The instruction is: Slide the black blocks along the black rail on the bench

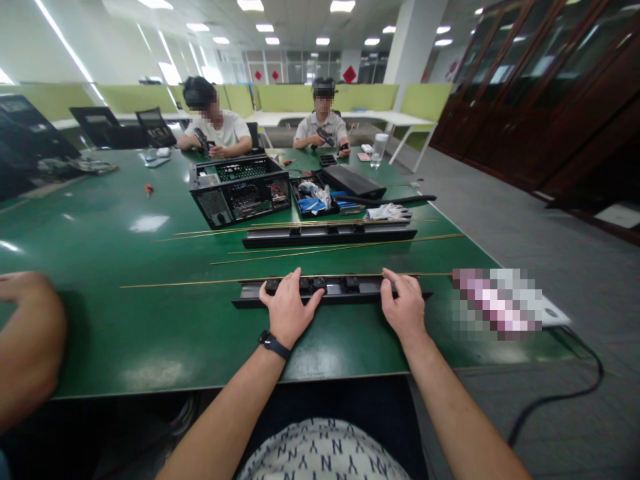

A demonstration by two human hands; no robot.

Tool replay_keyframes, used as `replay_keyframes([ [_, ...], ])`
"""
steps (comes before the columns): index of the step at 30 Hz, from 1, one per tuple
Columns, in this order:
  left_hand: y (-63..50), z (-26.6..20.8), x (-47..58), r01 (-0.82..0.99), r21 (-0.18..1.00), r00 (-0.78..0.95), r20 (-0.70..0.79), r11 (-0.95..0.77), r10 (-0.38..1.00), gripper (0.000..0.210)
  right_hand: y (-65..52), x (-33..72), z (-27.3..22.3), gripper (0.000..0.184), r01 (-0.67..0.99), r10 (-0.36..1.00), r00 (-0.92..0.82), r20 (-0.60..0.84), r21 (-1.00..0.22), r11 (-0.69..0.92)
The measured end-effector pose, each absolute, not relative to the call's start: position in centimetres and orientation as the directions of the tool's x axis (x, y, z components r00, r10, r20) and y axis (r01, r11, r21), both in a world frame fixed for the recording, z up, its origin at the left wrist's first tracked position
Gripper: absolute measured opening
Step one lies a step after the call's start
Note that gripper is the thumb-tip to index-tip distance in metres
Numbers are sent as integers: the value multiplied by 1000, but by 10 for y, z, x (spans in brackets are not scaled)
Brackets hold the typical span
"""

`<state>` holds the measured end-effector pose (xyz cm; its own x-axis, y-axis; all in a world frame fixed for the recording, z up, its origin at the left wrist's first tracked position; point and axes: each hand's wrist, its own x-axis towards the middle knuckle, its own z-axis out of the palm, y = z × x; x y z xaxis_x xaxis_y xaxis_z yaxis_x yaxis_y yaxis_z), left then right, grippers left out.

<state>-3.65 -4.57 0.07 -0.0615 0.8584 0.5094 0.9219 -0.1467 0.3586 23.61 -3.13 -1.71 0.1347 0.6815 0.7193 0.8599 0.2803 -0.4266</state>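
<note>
A long black rail [350, 299] with a grey inner channel lies across the table before me, several black blocks [351, 284] seated along it. My left hand [289, 305] straddles its left half, thumb against one block and fingers reaching over the far edge. At the right end, my right hand [404, 301] has its index finger and thumb closed at a thin brass-coloured rod [180, 285]. The rod runs along the rail's far side and extends past both ends. My fingers partly hide the contact there.
Beyond lie more thin rods [280, 255] and a second black rail [350, 237]. Farther back stand an open computer case [240, 190], a tray with gloves [316, 198] and a cup [379, 151]. A person's arm [35, 340] rests at left; two people sit opposite. A cable [560, 398] hangs at right.
</note>
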Motion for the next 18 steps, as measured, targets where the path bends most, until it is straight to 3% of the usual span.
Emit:
replay_keyframes([
  [6, -46, 1, -36, 918, 370, -63, 494, -145, 867, 68, -31, 239, -18, 37, 903, 700, 190, 688, -403, 151],
  [18, -47, 3, -36, 908, 391, -65, 488, -151, 871, 69, -28, 248, -17, 47, 851, 669, 418, 615, -523, -51],
])
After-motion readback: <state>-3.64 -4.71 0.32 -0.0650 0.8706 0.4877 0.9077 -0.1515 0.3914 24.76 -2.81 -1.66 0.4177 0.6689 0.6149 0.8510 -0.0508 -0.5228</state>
